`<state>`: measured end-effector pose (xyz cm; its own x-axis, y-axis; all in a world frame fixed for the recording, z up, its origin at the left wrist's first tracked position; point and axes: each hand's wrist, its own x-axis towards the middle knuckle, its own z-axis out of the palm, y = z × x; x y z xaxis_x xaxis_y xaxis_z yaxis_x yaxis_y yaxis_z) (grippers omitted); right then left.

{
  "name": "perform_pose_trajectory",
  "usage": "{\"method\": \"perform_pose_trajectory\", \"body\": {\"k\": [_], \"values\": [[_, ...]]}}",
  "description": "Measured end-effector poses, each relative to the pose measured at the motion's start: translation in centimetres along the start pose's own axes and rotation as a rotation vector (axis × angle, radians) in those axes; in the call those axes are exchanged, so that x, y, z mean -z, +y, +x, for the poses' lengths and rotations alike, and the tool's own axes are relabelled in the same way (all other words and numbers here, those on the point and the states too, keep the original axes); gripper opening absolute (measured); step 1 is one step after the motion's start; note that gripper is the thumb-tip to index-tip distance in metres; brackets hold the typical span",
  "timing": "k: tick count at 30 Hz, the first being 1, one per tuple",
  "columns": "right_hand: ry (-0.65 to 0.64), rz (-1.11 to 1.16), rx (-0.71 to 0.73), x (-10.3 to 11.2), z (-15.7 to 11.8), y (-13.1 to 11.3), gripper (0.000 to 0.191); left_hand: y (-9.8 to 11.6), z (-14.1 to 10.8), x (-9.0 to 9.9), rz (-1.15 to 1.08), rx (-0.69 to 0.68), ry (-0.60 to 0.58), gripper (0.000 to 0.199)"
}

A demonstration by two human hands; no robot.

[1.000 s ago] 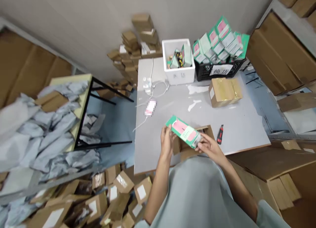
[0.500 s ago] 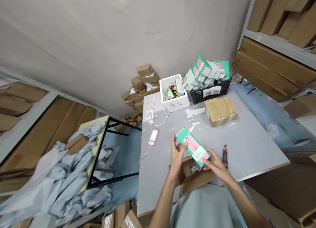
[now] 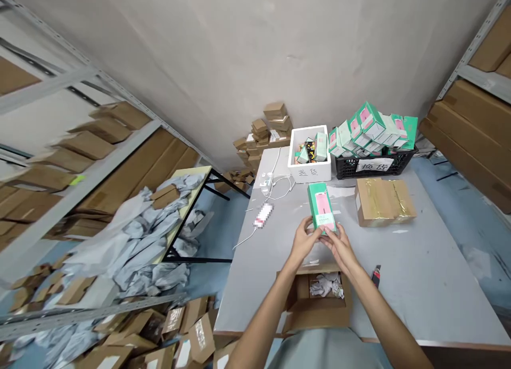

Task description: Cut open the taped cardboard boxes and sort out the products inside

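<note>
A green box with a pink and white label (image 3: 323, 204) is held up above the grey table, tilted nearly upright. My left hand (image 3: 305, 238) grips its lower left corner, and my right hand (image 3: 338, 243) holds the lower right. Below the hands, near the table's front edge, an open cardboard box (image 3: 318, 311) has crumpled paper (image 3: 327, 285) inside. A red and black utility knife (image 3: 376, 276) lies right of it, partly covered by my right forearm.
Behind are a white foam bin (image 3: 310, 172), a black crate (image 3: 369, 165) heaped with green boxes and a taped carton (image 3: 384, 201). A phone (image 3: 263, 215) with its cable lies left. Grey bags cover a side table (image 3: 190, 173).
The view has swung left. The green box is turned more upright and points away from me; my left hand has slid down to its lower end, close to my right hand.
</note>
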<state>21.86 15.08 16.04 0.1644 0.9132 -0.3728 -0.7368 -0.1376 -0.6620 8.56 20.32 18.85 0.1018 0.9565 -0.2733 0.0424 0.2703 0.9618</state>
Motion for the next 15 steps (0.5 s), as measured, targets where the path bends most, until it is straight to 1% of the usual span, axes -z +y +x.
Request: {"method": "perform_pose_trajectory", "body": {"k": [2,4,6,8,11,15], "values": [[-0.014,0.001,0.004,-1.2,2.4,-0.5,0.077,1.3,2.4,0.8,0.026,-0.055,0.038,0.090],[-0.034,-0.013,0.019,-2.2,4.5,-0.7,0.076,2.5,4.7,1.5,0.050,-0.113,0.063,0.081],[-0.059,-0.031,0.028,-3.1,6.4,-0.7,0.073,3.3,6.8,2.0,0.069,-0.159,0.062,0.071],[-0.068,-0.037,0.050,-4.0,8.3,-0.8,0.073,3.7,8.8,2.3,0.080,-0.188,0.053,0.065],[-0.033,-0.040,0.135,-5.3,11.4,-1.3,0.073,4.0,12.2,2.1,0.052,-0.210,0.046,0.068],[0.004,-0.124,0.273,-6.6,16.4,-2.9,0.067,4.1,17.5,1.0,-0.011,-0.230,0.025,0.071]]}}
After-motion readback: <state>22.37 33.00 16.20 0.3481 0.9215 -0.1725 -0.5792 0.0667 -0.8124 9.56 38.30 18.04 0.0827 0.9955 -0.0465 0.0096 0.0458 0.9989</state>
